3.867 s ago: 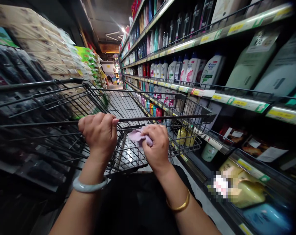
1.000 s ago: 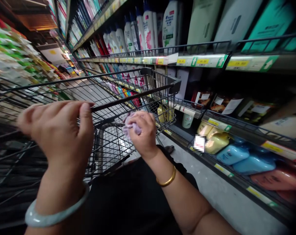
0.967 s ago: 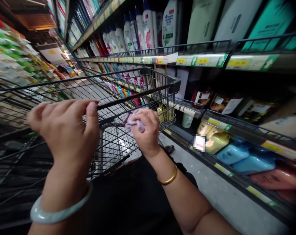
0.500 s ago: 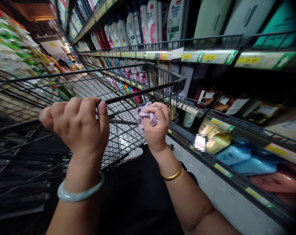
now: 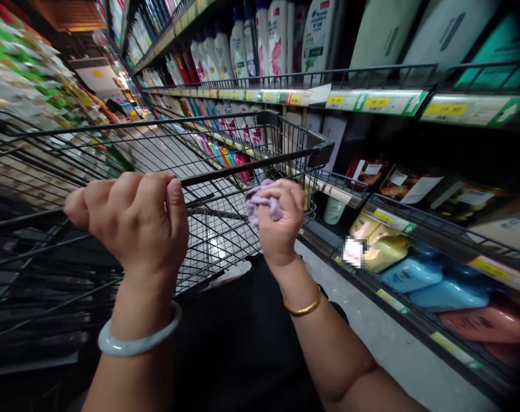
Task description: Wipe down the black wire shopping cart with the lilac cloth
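Note:
My left hand (image 5: 133, 220), with a pale bangle (image 5: 140, 337) at the wrist, is wrapped round the dark top bar of a wire shopping cart (image 5: 225, 171). A crumpled lilac cloth (image 5: 260, 203) is bunched in the closed fingers of my right hand (image 5: 281, 229). That hand is just below the cart's top rail, close to its right-hand corner; whether it touches the wire I cannot tell. A gold bangle (image 5: 303, 309) circles my right wrist. Through the mesh of the cart, pale floor tiles show.
Shampoo bottles (image 5: 277, 43) stand in rows on the shelves along the right. Lower down are jars (image 5: 408, 183) and blue bottles (image 5: 414, 274) lying on the bottom shelf, beside the cart's right side. Packaged goods (image 5: 32, 80) hang on the left. The tiled aisle (image 5: 157, 140) runs ahead.
My right hand with the cloth has shifted slightly to the right in view, and my left hand slightly left. The shelves appear a little further right and lower. Both grips look the same.

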Tool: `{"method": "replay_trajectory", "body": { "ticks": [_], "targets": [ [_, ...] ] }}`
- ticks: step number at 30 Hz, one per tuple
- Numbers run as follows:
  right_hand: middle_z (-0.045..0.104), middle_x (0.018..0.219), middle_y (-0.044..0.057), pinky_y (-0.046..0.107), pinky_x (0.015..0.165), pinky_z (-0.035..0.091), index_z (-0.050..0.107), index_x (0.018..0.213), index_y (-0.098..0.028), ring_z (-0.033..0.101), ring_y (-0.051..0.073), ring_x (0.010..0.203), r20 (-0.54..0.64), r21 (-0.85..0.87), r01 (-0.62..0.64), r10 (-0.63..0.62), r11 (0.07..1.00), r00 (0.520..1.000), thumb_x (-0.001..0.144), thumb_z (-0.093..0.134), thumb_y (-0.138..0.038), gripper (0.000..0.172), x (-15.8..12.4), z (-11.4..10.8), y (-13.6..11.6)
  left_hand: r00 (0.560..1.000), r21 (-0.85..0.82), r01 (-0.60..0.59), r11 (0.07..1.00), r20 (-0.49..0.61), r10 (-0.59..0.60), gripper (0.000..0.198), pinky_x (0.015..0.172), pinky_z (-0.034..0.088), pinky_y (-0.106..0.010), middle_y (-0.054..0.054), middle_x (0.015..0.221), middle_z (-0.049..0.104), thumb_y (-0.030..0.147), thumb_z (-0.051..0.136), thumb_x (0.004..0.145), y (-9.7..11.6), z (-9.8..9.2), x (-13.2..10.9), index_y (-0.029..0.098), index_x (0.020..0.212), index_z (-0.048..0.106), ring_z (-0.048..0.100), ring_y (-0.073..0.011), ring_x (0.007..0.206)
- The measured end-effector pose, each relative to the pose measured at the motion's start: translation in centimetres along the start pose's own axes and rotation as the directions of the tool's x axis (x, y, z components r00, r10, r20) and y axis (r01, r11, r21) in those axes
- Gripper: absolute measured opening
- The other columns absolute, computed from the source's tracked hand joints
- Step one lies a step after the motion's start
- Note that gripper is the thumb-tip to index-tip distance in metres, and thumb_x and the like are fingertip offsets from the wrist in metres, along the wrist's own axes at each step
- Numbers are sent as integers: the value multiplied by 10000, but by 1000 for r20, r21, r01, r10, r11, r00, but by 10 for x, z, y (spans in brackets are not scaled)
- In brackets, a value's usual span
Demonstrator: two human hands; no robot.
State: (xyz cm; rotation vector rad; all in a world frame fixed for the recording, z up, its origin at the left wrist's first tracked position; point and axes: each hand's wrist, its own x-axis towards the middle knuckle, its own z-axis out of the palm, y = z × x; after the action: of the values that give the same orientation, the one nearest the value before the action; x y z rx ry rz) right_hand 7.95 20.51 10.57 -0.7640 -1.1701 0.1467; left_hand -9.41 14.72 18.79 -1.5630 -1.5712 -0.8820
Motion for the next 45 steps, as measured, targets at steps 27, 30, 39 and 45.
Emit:
{"method": "replay_trajectory", "body": {
  "ticks": [27, 30, 39, 45],
  "targets": [
    [613, 984, 13, 455, 999, 556, 659, 820, -241, 620, 187, 1016, -106, 56, 4, 2, 998, 994, 821, 592, -61, 191, 18, -20, 19, 997, -23, 62, 998, -38, -63, 473, 1050, 313, -607, -113, 902, 662, 575, 398, 1003, -14, -7, -4, 225, 941, 710, 535, -317, 1054],
    [642, 1007, 15, 456, 989, 546, 679, 857, -253, 638, 193, 1037, 33, 34, 50, -51, 998, 998, 832, 602, -70, 200, 6, -12, 9, 997, -31, 74, 997, -30, -75, 481, 1044, 297, -628, -116, 904, 655, 590, 400, 990, -14, -7, -3, 223, 942, 708, 535, -328, 1082],
    [582, 917, 6, 427, 1014, 526, 625, 776, -231, 607, 178, 989, -260, -61, -38, 21, 997, 965, 794, 553, -73, 174, 41, -46, 51, 997, 6, 76, 997, 21, -76, 497, 1018, 322, -659, -126, 905, 665, 590, 374, 993, -13, -12, 0, 223, 946, 706, 568, -353, 1105],
    [628, 952, 12, 403, 975, 537, 639, 805, -237, 626, 175, 992, -159, -44, -59, 51, 997, 986, 826, 550, -81, 181, 26, -30, 41, 997, -30, 44, 999, -69, -46, 480, 1007, 338, -685, -101, 811, 603, 589, 407, 984, -19, -2, 0, 200, 867, 662, 576, -363, 1073]
  ]
}}
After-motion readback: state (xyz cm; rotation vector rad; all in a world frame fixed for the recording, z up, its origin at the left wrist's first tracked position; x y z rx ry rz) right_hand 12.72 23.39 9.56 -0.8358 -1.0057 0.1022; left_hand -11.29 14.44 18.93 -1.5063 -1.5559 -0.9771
